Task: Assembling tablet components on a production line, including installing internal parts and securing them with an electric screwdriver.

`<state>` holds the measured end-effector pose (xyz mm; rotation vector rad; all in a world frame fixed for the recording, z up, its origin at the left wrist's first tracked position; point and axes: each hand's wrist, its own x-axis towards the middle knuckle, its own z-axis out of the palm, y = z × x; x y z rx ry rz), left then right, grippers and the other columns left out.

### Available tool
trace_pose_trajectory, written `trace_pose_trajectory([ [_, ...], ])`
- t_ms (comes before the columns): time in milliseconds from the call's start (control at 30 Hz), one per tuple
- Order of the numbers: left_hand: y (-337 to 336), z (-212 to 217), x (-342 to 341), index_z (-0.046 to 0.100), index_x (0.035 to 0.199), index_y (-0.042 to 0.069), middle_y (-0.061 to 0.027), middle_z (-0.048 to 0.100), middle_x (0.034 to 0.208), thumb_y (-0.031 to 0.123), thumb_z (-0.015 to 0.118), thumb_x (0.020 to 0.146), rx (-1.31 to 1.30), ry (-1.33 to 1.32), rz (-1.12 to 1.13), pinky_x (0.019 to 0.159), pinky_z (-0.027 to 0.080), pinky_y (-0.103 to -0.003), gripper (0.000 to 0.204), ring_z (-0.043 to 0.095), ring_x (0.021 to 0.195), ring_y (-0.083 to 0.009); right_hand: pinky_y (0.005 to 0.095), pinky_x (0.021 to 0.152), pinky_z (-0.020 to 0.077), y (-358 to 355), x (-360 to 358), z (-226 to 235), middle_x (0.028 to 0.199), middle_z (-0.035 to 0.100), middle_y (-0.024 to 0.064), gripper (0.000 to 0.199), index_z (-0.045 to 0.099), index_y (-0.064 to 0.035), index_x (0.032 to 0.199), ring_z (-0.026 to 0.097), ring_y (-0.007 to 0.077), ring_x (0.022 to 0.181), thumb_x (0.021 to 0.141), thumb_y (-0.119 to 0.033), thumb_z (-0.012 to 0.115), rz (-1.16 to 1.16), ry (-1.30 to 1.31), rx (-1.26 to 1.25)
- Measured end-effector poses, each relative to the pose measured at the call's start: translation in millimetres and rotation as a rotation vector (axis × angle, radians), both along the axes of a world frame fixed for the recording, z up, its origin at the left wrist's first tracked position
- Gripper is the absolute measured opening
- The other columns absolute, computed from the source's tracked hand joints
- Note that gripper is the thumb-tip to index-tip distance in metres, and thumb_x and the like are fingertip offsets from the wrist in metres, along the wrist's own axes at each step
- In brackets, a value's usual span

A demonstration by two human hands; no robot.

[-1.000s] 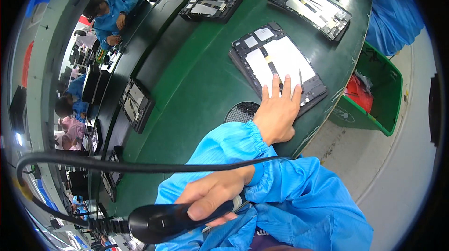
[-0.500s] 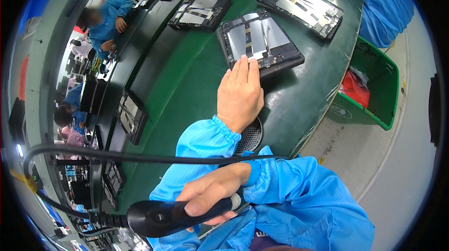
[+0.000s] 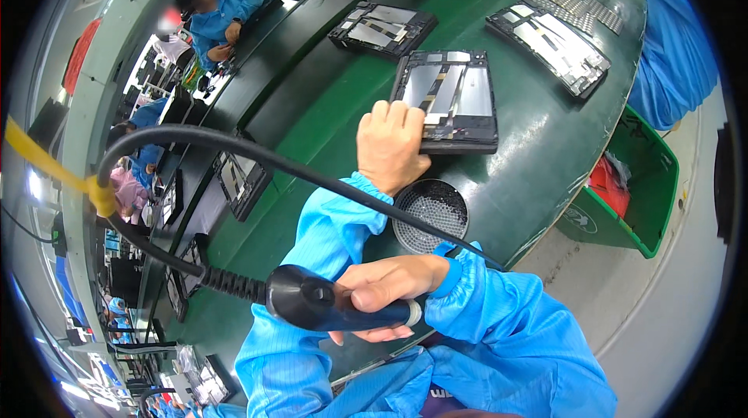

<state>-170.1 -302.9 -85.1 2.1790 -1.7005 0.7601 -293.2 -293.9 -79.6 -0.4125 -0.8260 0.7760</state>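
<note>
My left hand (image 3: 392,145) is closed at the near left corner of an open tablet-like device (image 3: 452,98). This device has a thick black frame, silver panels and ribbon cables, and lies flat on the green bench. Lower down, my right hand (image 3: 393,289) is wrapped round a black electric screwdriver (image 3: 304,299), its pale tip end pointing right. A thick black cable (image 3: 288,161) loops from the screwdriver's left end and crosses over my left sleeve. Close to my left wrist stands a round metal dish (image 3: 432,215) with many tiny dark pieces in it.
More such devices lie at the back (image 3: 382,28), the right (image 3: 549,48) and the left (image 3: 238,184). Small metal parts in rows (image 3: 569,5) sit at the far right, near another person's blue sleeve (image 3: 674,52). A green bin (image 3: 643,184) with red contents stands beside the bench.
My left hand has gone from flat fingers on the device's near edge to a closed hold at its corner. The device has turned. The screwdriver has shifted up and right in view.
</note>
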Motion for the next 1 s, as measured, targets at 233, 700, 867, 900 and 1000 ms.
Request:
trace_pose_trajectory([
  [233, 99, 14, 12, 0.05, 0.072, 0.007, -0.0097, 0.048, 0.069, 0.004, 0.066, 0.049, -0.112, 0.021, 0.153, 0.053, 0.041, -0.039, 0.028, 0.048, 0.064, -0.0308, 0.0222, 0.038, 0.0417, 2, 0, 4, 0.06, 0.053, 0.0086, 0.062, 0.052, 0.0047, 0.1, 0.052, 0.0116, 0.042, 0.088, -0.055, 0.044, -0.067, -0.014, -0.004],
  [700, 276, -14, -127, 0.059, 0.086, 0.007, -0.0064, 0.054, 0.072, 0.007, 0.07, 0.046, 0.136, 0.428, 0.305, 0.051, 0.045, -0.036, 0.041, 0.055, 0.062, -0.0259, 0.0259, 0.04, 0.0428, -20, -1, -8, 0.056, 0.055, 0.0073, 0.089, 0.034, 0.0095, 0.11, 0.054, 0.0149, 0.044, 0.048, -0.017, 0.091, -0.875, -0.174, -0.212],
  [867, 273, -25, -173, 0.06, 0.086, 0.006, -0.0033, 0.054, 0.072, 0.022, 0.08, 0.053, 0.093, 0.509, 0.246, 0.051, 0.044, -0.035, 0.043, 0.055, 0.063, -0.0223, 0.0241, 0.044, 0.0419, -28, 15, 11, 0.059, 0.057, 0.0051, 0.045, 0.049, 0.0045, 0.102, 0.053, 0.0104, 0.046, 0.066, 0.002, 0.076, -1.466, -0.076, -0.308],
  [900, 270, -25, -179, 0.061, 0.09, 0.005, -0.0045, 0.057, 0.08, 0.027, 0.08, 0.055, 0.097, 0.488, 0.233, 0.06, 0.045, -0.037, 0.046, 0.057, 0.073, -0.0242, 0.0247, 0.043, 0.0422, -32, 21, 8, 0.059, 0.057, 0.0049, 0.038, 0.051, 0.0037, 0.099, 0.053, 0.0108, 0.046, 0.069, 0.002, 0.074, -1.567, -0.119, -0.326],
  [1000, 245, -25, -184, 0.062, 0.097, 0.004, -0.0089, 0.058, 0.102, 0.035, 0.079, 0.058, 0.103, 0.481, 0.236, 0.08, 0.042, -0.044, 0.053, 0.054, 0.097, -0.0292, 0.0234, 0.044, 0.0422, -37, 32, -1, 0.059, 0.057, 0.004, 0.03, 0.053, 0.0022, 0.094, 0.054, 0.0109, 0.046, 0.071, 0.002, 0.073, -1.725, -0.077, -0.373],
])
